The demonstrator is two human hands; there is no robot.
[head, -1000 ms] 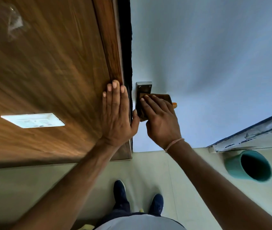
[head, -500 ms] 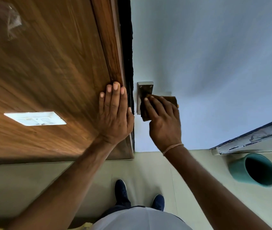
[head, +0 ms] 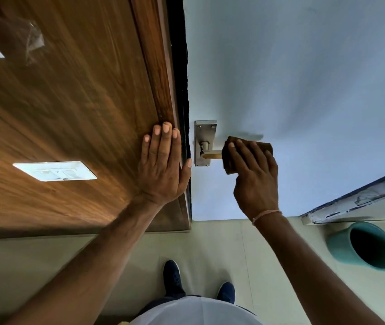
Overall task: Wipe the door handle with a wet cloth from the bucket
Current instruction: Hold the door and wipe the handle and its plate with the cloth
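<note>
A metal lever door handle (head: 206,153) on a steel backplate (head: 205,127) is fixed to a pale blue door (head: 292,78). My right hand (head: 254,174) holds a dark brown cloth (head: 230,160) wrapped over the outer end of the lever; the plate and the lever's inner part are uncovered. My left hand (head: 163,165) lies flat with fingers spread on the brown wooden panel (head: 69,102) beside the door's edge. A teal bucket (head: 337,245) stands on the floor at the lower right, its inside dark.
A white switch plate (head: 55,171) sits on the wooden panel at left. The pale tiled floor (head: 210,242) and my dark blue shoes (head: 173,277) are below. A worn white and blue ledge (head: 362,200) runs above the bucket.
My right hand has slid the cloth rightward along the lever, off the backplate, which now shows in full. My left hand stays pressed on the wooden panel.
</note>
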